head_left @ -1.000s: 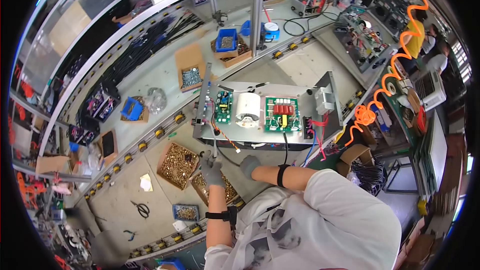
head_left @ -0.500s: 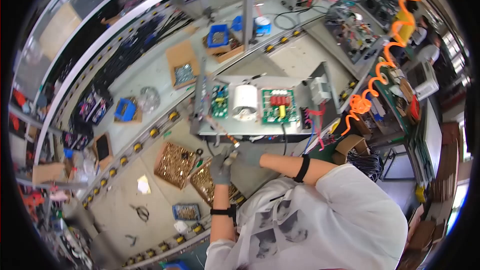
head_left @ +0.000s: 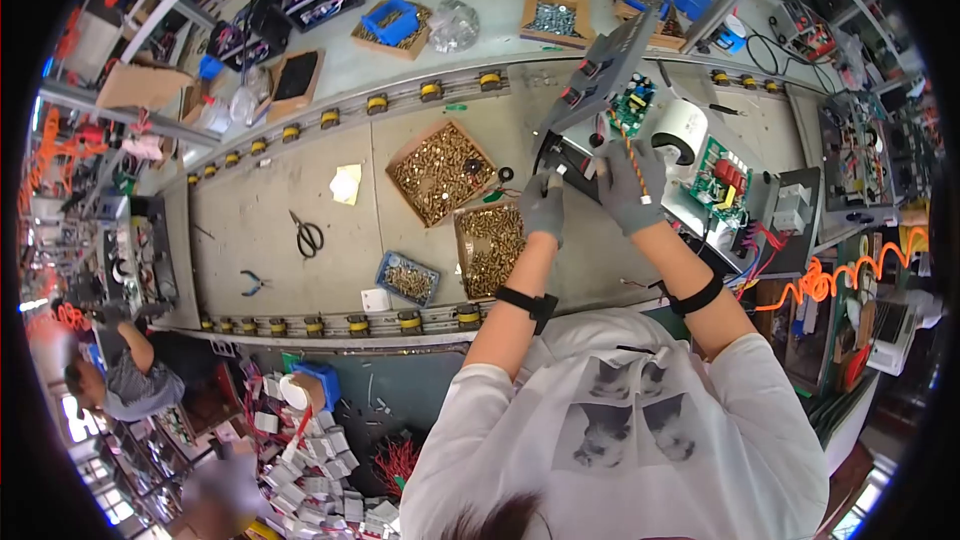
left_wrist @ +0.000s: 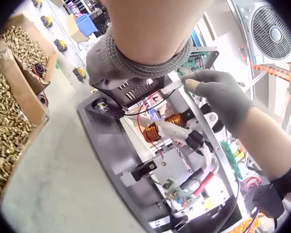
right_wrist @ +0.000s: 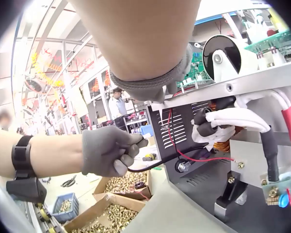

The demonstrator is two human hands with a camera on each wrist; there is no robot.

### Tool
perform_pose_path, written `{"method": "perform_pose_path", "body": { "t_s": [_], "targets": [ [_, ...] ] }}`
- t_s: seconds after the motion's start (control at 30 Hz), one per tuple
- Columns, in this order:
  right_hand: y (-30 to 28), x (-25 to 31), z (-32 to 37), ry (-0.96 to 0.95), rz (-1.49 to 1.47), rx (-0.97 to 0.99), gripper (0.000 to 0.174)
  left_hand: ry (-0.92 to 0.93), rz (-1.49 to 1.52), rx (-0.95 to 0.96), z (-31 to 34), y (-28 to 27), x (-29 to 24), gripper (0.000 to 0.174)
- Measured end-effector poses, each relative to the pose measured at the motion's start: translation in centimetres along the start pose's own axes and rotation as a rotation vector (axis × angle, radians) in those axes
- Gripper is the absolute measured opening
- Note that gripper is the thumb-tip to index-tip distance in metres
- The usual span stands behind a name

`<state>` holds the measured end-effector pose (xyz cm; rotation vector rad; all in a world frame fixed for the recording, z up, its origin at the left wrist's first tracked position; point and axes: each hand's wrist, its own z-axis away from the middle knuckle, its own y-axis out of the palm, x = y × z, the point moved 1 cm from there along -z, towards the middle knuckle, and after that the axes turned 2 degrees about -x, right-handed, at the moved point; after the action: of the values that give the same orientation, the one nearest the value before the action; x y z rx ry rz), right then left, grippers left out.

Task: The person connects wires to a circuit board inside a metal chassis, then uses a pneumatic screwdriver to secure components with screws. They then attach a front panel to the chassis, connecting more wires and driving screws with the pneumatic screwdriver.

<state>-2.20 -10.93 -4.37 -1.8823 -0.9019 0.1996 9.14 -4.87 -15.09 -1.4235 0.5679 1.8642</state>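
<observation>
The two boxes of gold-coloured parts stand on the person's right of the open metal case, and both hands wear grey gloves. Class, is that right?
The side is wrong: the two boxes stand on the person's left of the metal case, as the head view shows. The left hand and right hand do wear grey gloves.

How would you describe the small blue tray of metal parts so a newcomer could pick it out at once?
On the grey worktop between two roller tracks, find the two open cardboard boxes of brass-coloured parts. The tray sits beside the box nearer the person, between it and a small white block. Unlike those boxes, it is blue and clearly smaller.
</observation>
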Motion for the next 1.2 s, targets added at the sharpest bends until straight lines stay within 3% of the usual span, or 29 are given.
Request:
{"method": "perform_pose_path", "body": {
  "t_s": [0.03, 0.07, 0.13, 0.2, 0.27, 0.3, 0.33, 0.4, 0.43, 0.47, 0.53, 0.6, 0.67, 0.77, 0.97, 1.03, 1.07, 1.13, 1.2],
  "targets": [
    [0.3, 0.1, -0.2, 0.164, 0.012, 0.081, 0.022, -0.009, 0.011, -0.015, -0.6, 0.8, 0.5, 0.029],
    [0.6, 0.4, -0.3, 0.150, 0.011, 0.090, 0.022, 0.017, 0.043, -0.041, -1.4, 1.5, 1.1, 0.030],
    [1.1, 0.5, -0.1, 0.417, -0.104, 0.039, 0.037, 0.035, 0.084, -0.075, -1.9, 1.6, 0.6, 0.031],
    [2.5, -0.9, 0.7, 0.418, -0.061, 0.011, 0.046, 0.005, 0.036, 0.094, -1.6, 1.7, -0.9, 0.028],
    [1.2, -1.3, 0.1, 0.663, -1.193, 0.166, 0.052, 0.002, 0.025, 0.126, -2.0, 2.1, -0.7, 0.028],
    [0.4, -2.2, -0.3, 0.717, -1.392, 0.308, 0.055, -0.004, 0.057, 0.196, -2.1, 2.3, -0.5, 0.028],
    [0.1, -2.6, -0.6, 0.719, -1.387, 0.313, 0.055, -0.010, 0.089, 0.268, -2.2, 2.5, -0.4, 0.028],
    [-0.5, -3.1, -1.0, 0.435, -1.057, 0.225, 0.055, 0.010, 0.132, 0.275, -2.4, 3.1, -0.3, 0.026],
    [-0.8, -3.5, -1.4, 0.087, -0.622, 0.104, 0.050, 0.037, 0.173, 0.281, -2.5, 3.2, -0.3, 0.025],
    [-0.5, -4.3, -1.4, 0.088, -0.620, 0.111, 0.050, 0.031, 0.176, 0.280, -2.7, 3.3, -0.2, 0.025],
    [0.9, -6.3, -0.5, 0.388, -0.848, 0.080, 0.043, -0.070, 0.166, 0.385, -2.8, 3.2, -1.2, 0.027],
    [1.5, -6.7, -0.3, 0.462, -0.837, 0.053, 0.033, -0.058, 0.227, 0.423, -3.7, 4.0, 0.4, 0.026],
    [1.2, -4.8, -0.6, 0.548, -0.418, 0.203, 0.024, -0.049, 0.284, 0.470, -3.8, 4.8, 1.0, 0.026],
    [0.8, -2.6, -2.1, 0.519, -0.242, 0.191, 0.021, -0.042, 0.445, 0.384, -4.3, 5.6, 0.6, 0.024],
    [1.8, -3.5, -1.8, 0.435, -0.125, 0.208, 0.022, -0.102, 0.379, 0.540, -4.7, 4.7, -0.6, 0.024],
    [1.6, -3.0, -2.1, 0.455, -0.010, 0.223, 0.022, -0.102, 0.488, 0.573, -4.8, 4.8, -0.4, 0.023],
    [2.2, -3.4, -1.8, 0.460, -0.007, 0.225, 0.022, -0.108, 0.488, 0.577, -4.8, 4.8, -0.3, 0.023],
    [3.5, -3.7, -1.1, 0.455, -0.196, 0.034, 0.024, -0.153, 0.525, 0.594, -4.9, 4.8, 0.1, 0.026],
    [3.3, -3.5, -1.2, 0.494, -0.151, 0.069, 0.024, -0.158, 0.517, 0.606, -5.1, 4.9, 0.5, 0.026]
  ]
}}
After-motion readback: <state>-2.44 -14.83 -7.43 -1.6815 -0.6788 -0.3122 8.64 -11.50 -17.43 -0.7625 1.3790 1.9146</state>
